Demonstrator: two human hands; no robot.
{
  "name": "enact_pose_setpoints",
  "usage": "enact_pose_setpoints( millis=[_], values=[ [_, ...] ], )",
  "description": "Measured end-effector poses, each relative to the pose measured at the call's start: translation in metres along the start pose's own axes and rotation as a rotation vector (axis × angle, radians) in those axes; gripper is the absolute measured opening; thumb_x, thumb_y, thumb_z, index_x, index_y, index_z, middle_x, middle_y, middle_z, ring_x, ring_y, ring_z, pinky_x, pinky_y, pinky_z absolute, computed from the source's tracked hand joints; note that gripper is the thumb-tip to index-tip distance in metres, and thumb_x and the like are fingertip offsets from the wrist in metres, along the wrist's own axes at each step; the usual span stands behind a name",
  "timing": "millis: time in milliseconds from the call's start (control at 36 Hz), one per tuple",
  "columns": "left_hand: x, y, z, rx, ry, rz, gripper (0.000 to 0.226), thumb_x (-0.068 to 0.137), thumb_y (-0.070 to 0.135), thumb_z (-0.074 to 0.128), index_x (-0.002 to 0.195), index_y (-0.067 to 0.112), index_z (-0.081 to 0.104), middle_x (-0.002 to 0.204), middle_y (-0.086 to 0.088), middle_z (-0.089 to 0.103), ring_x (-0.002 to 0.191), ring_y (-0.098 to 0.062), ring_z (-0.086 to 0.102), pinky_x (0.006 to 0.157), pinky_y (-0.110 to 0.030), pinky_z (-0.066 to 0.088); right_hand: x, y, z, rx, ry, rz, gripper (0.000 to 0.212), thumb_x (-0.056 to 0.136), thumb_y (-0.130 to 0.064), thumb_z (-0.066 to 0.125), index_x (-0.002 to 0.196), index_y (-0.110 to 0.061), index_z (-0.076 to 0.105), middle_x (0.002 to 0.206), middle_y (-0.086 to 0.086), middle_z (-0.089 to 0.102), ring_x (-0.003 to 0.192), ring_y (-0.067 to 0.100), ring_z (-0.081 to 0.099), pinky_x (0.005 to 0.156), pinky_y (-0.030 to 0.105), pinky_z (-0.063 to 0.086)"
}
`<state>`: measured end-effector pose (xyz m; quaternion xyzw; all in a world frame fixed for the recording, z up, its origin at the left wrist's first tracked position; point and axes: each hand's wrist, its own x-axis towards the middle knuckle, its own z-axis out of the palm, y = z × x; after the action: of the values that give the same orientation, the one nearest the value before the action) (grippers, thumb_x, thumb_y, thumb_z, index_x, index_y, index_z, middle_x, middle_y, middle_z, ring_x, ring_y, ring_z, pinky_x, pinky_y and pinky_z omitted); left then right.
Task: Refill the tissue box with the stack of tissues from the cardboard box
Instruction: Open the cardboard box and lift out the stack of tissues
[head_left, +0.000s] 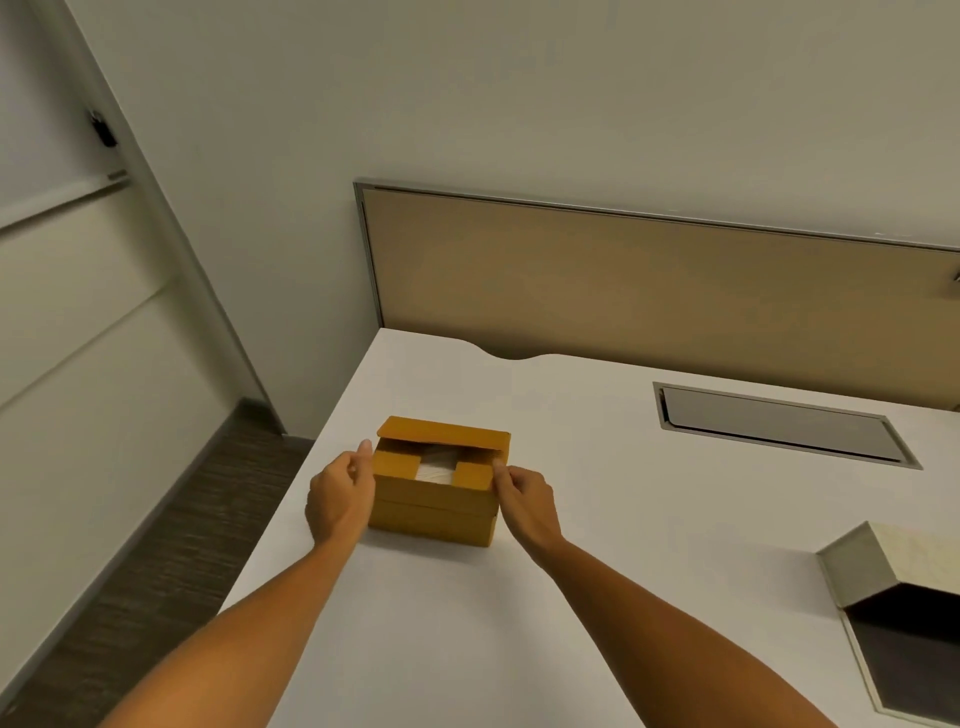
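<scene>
A small brown cardboard box (434, 512) sits on the white desk near its left edge. Its far flap stands half raised and two short side flaps lie folded inward. Between them shows the white stack of tissues (435, 468). My left hand (340, 493) rests against the box's left side, thumb at the top corner. My right hand (524, 496) pinches the right side flap at its edge. The grey tissue box (904, 618) lies at the right edge of the view, its lid open and its dark inside showing.
The white desk (597, 519) has a metal cable hatch (779, 423) at the back right and a tan partition panel (649, 280) behind it. The desk's left edge drops to a dark carpeted floor (171, 545) beside a white wall.
</scene>
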<state>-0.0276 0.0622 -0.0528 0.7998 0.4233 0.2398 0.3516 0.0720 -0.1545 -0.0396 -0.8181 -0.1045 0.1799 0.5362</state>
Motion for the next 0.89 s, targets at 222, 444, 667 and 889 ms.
enact_pose_setpoints(
  millis=[222, 444, 667, 889],
  values=[
    [0.017, -0.022, -0.011, 0.098, -0.291, 0.108, 0.025, 0.094, 0.042, 0.059, 0.093, 0.019, 0.07, 0.08, 0.003, 0.071, 0.079, -0.017, 0.068, 0.072, -0.034, 0.058, -0.003, 0.003, 0.002, -0.35, -0.194, -0.018, 0.04, 0.095, -0.046, 0.06, 0.075, -0.013, 0.073, 0.079, 0.009, 0.074, 0.073, 0.021, 0.067, 0.067, 0.034, 0.053],
    [0.021, -0.013, 0.003, 0.321, -0.635, 0.098, 0.061, 0.083, 0.04, 0.073, 0.135, 0.021, 0.048, 0.118, -0.002, 0.056, 0.104, -0.019, 0.058, 0.09, -0.033, 0.049, 0.0, -0.007, 0.017, -0.887, -0.345, -0.216, 0.028, 0.095, -0.036, 0.061, 0.119, -0.02, 0.063, 0.118, 0.005, 0.066, 0.101, 0.025, 0.064, 0.081, 0.037, 0.056],
    [0.017, 0.0, 0.03, 0.567, -0.507, 0.249, 0.086, 0.076, 0.07, 0.062, 0.142, 0.023, 0.033, 0.152, -0.008, 0.029, 0.134, -0.031, 0.035, 0.106, -0.045, 0.04, 0.002, -0.003, 0.036, -1.167, -0.442, -0.319, 0.09, 0.083, -0.031, 0.08, 0.153, -0.032, 0.024, 0.147, 0.016, 0.035, 0.123, 0.04, 0.053, 0.091, 0.051, 0.057],
    [0.024, 0.009, 0.043, 0.588, -0.467, 0.244, 0.101, 0.074, 0.055, 0.074, 0.149, 0.019, 0.018, 0.155, -0.011, 0.029, 0.135, -0.034, 0.039, 0.104, -0.045, 0.045, 0.018, -0.024, 0.045, -1.31, -0.554, -0.248, 0.052, 0.1, -0.031, 0.057, 0.149, -0.034, 0.04, 0.169, 0.011, -0.017, 0.108, 0.037, 0.067, 0.088, 0.044, 0.059]
  ],
)
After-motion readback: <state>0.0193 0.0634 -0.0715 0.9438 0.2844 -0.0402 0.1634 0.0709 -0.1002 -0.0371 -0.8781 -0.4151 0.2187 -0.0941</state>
